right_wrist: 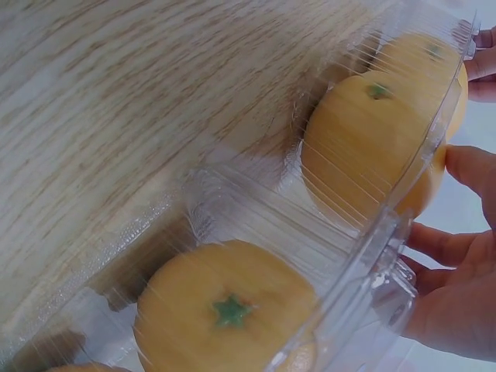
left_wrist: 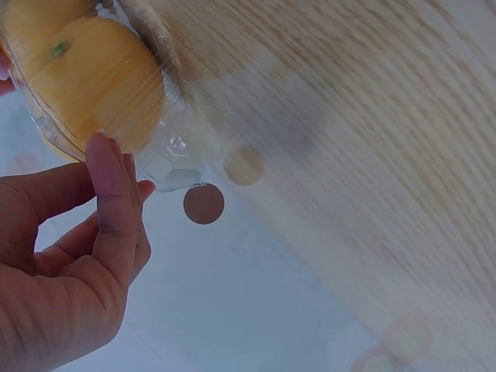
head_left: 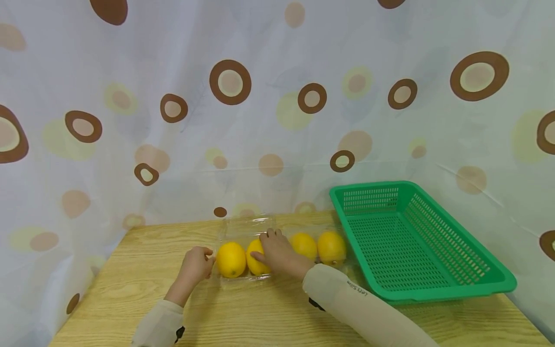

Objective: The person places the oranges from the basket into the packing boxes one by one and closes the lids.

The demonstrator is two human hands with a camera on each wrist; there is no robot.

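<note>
Two oranges with green stem ends, the left one point(head_left: 231, 260) and its neighbour point(head_left: 253, 258), sit side by side in a clear plastic clamshell box point(head_left: 234, 278). Its transparent lid point(head_left: 249, 225) is laid back toward the wall. My left hand point(head_left: 196, 264) pinches the box's left rim, fingertips against the plastic point(left_wrist: 172, 167) in the left wrist view. From above, my right hand point(head_left: 281, 253) grips the second orange, thumb on its left side and fingers across its right, covering part of it.
Right of that box, a second clear box holds two more oranges, the nearer to the basket point(head_left: 331, 248) and another point(head_left: 304, 246). A large green slotted basket point(head_left: 438, 295) stands at the right on the wooden table point(head_left: 243, 318). A patterned cloth point(head_left: 269, 120) hangs behind.
</note>
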